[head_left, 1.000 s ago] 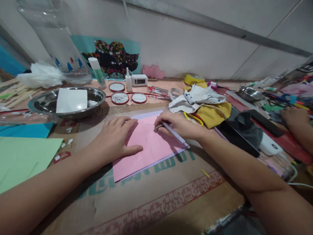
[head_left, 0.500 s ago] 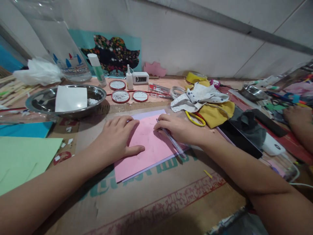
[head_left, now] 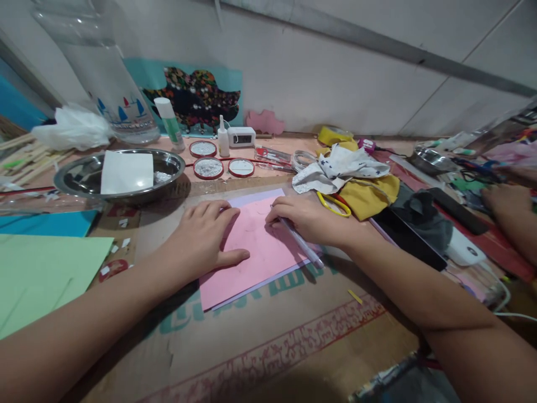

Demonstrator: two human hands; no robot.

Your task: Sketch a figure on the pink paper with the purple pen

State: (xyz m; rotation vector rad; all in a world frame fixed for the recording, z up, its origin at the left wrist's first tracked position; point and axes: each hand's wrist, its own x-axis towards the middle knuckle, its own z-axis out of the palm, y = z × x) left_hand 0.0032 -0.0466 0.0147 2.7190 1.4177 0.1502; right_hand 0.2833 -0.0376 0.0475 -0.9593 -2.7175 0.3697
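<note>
A pink sheet of paper (head_left: 255, 252) lies on a pale lilac sheet (head_left: 258, 197) on the cardboard-covered table (head_left: 268, 336). My left hand (head_left: 201, 238) rests flat on the pink sheet's left side, fingers stretched out. My right hand (head_left: 308, 219) is closed round a clear pen (head_left: 304, 246). The pen's tip touches the pink sheet near its far right part. Faint drawn lines show on the paper.
A steel bowl (head_left: 79, 178) with a white card stands at the back left, beside three red-rimmed lids (head_left: 208, 167), a glue bottle (head_left: 223, 140) and a glue stick (head_left: 169, 121). Yellow scissors (head_left: 333, 202) and cloth (head_left: 342, 165) lie right. Green paper (head_left: 37, 274) lies left. Another person's hand (head_left: 505, 201) is far right.
My right hand and pen have shifted slightly over the pink sheet. My left hand stays flat in place. The view has moved a little.
</note>
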